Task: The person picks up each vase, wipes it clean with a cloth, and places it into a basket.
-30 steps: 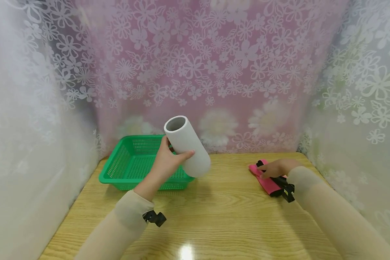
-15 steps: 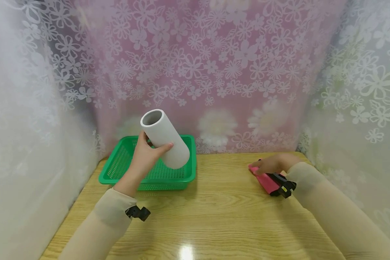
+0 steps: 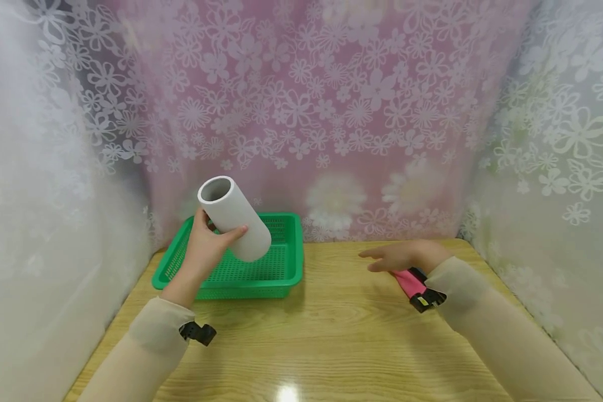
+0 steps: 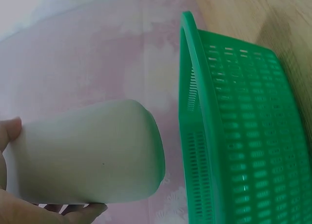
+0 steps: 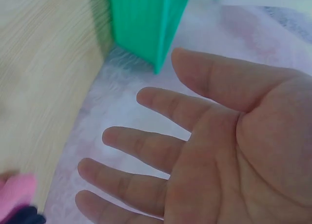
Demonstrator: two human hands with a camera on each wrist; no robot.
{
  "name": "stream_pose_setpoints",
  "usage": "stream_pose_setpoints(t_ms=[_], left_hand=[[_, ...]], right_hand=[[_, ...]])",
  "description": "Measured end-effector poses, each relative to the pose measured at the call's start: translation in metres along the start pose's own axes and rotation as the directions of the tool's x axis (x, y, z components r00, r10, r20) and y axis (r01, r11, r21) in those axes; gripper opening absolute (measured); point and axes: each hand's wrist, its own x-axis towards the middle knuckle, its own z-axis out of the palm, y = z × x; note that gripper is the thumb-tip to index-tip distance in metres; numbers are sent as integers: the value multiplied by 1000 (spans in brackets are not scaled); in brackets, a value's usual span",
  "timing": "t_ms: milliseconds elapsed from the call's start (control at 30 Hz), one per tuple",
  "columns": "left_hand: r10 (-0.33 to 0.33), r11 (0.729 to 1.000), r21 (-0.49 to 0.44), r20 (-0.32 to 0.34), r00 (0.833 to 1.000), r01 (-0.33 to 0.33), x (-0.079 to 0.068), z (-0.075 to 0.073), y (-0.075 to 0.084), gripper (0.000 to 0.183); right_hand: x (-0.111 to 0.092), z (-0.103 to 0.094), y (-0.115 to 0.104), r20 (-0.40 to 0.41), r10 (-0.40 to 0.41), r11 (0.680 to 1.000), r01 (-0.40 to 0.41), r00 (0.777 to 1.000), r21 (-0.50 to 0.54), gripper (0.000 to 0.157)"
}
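Note:
My left hand (image 3: 203,251) grips a white cylindrical vase (image 3: 238,223), fingers behind it and thumb on its near side. The vase tilts with its open mouth up to the left, and its base hangs above a green plastic basket (image 3: 293,279). In the left wrist view the base of the vase (image 4: 107,153) is apart from the basket rim (image 4: 207,97). My right hand (image 3: 402,255) hovers over the table at the right, fingers stretched and spread, palm bare in the right wrist view. Below it lies a pink-and-black item (image 3: 408,283), partly hidden by the hand and wrist.
The wooden table (image 3: 321,329) carries the basket at its back left. A pink floral curtain (image 3: 331,111) hangs behind the table, with pale sheets (image 3: 558,234) along both sides. Each wrist wears a small black camera (image 3: 198,333).
My left hand has carried the vase leftward, from the basket's right edge to above it. The right hand has lifted off the pink-and-black item and shifted left, its fingers straightening.

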Motion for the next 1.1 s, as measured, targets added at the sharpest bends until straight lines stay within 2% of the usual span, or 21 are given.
stream_pose_setpoints(t_ms=[267,367,467,767,933,1100], left_hand=[[-6,999,51,-19,1000,7,4,-13,-6,96],[-12,998,61,-21,1000,13,7,-16,-10,97],[-11,998,67,-20,1000,12,9,-19,-12,98],[16,995,101,-25,1000,-13,18,-25,-20,99],[20,983,185,-18,1000,-17,20,-28,-22,100],[49,951,307,-11,999,-43,27,-33,-21,100]], right_hand=[[6,9,-29,-85,-76,996,80,994,50,61],[9,13,-42,-138,-118,993,121,983,12,60],[10,17,-55,-178,-132,991,128,975,-37,58],[18,28,-80,-249,-192,979,168,949,-116,55],[24,37,-90,-299,-243,963,194,923,-185,53],[32,44,-100,-327,-284,950,218,901,-225,52]])
